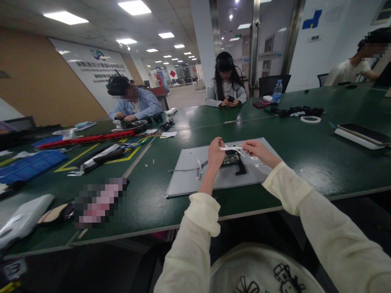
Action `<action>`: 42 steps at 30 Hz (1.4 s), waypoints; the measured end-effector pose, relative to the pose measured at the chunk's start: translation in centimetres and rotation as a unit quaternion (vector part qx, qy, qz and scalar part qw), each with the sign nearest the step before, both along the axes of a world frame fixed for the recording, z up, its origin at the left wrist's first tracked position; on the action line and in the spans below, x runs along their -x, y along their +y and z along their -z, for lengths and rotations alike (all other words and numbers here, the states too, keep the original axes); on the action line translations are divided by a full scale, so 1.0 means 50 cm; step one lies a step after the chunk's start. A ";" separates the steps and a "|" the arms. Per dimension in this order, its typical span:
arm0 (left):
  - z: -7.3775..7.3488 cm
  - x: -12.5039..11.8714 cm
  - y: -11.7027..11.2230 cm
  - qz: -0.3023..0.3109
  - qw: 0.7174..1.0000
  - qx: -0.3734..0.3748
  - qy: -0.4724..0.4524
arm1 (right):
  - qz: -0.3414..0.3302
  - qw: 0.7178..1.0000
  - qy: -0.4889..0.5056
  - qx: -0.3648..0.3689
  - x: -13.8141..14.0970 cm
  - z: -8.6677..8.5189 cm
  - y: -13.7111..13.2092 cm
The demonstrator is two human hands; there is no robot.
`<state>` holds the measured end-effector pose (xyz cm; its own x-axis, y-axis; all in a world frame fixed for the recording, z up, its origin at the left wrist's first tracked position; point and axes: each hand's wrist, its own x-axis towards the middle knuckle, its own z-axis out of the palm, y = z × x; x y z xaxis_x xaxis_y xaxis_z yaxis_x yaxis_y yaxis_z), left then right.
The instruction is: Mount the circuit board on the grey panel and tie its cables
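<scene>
A thin white strip (231,149) stretches between my two hands, above a small circuit board (229,159) with black parts around it. My left hand (216,151) is closed at the strip's left end, its thumb partly hidden. My right hand (252,148) pinches the strip's other end between thumb and fingertips. Whether the strip is tape or flat cable is too small to tell. Beneath both hands lies a flat grey panel (183,179), with a grey cable (187,169) running off its left side.
Left of the panel are a blue tray (32,165), a pink patterned object (102,202) and a white device (24,219). To the right lie a phone (365,133) and a white ring (310,119). Two people sit across the green table (311,162); another is at far right.
</scene>
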<state>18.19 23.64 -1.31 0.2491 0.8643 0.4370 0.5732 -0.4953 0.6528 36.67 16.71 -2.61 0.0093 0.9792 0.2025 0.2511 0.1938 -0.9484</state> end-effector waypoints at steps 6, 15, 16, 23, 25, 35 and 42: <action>-0.033 0.012 -0.043 0.173 0.937 0.298 -0.053 | 0.000 0.997 -0.075 0.019 -0.016 0.023 -0.004; 0.002 0.026 -0.070 0.213 0.929 0.297 0.054 | 0.097 0.965 -0.241 -0.037 -0.028 0.052 -0.021; 0.005 0.026 -0.074 0.204 0.934 0.287 0.068 | 0.098 0.962 -0.251 -0.042 -0.027 0.053 -0.024; 0.014 0.021 -0.115 0.131 0.967 0.159 0.150 | 0.106 0.934 -0.335 -0.068 -0.008 0.055 -0.039; 0.015 0.018 -0.123 0.109 0.971 0.124 0.172 | 0.111 0.925 -0.357 -0.063 -0.003 0.054 -0.045; 0.021 0.005 -0.137 0.053 0.965 0.046 0.254 | 0.130 0.903 -0.406 -0.039 0.003 0.056 -0.051; 0.031 0.002 -0.135 0.039 0.958 0.036 0.283 | 0.136 0.886 -0.443 -0.011 0.014 0.055 -0.052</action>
<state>18.11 16.91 -2.85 0.4933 0.8564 0.1523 0.8084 -0.5160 0.2833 35.97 14.09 -5.36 0.0723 0.9608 0.2677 0.9356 0.0276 -0.3520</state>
